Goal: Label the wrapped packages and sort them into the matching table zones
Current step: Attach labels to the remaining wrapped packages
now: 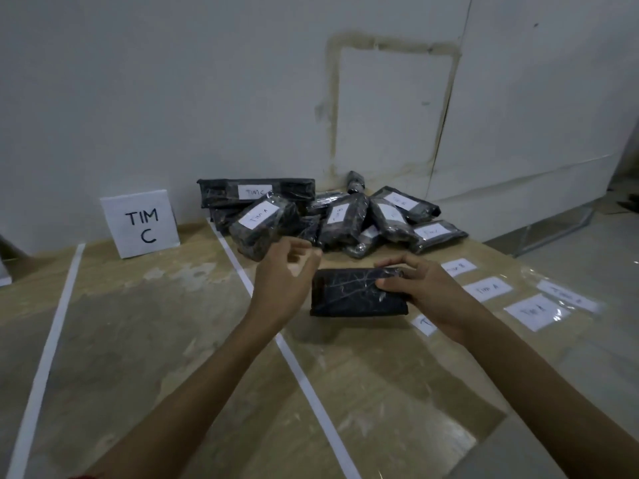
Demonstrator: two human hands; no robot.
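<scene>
Package (356,295), glossy black slab, in right hand (427,297).

Rear wall (138,98): plain, painted grey-white, under dim, flat light. Right of centre, brownish residue (333,98) traces a tall rectangle on the paint. Beside it a dark seam (446,115) runs down the wall at a slight slant from the top edge. Right of the seam stands a white panel (536,98), scuffed and uneven along its lower edge. Floor (587,250), seen at right: pale grey, smooth. Counter (138,323): tan wood-grain surface, worn, with pale blotches, set against the rear wall. A dark opening (626,174) shows at the far right; its contents cannot be made out.
</scene>
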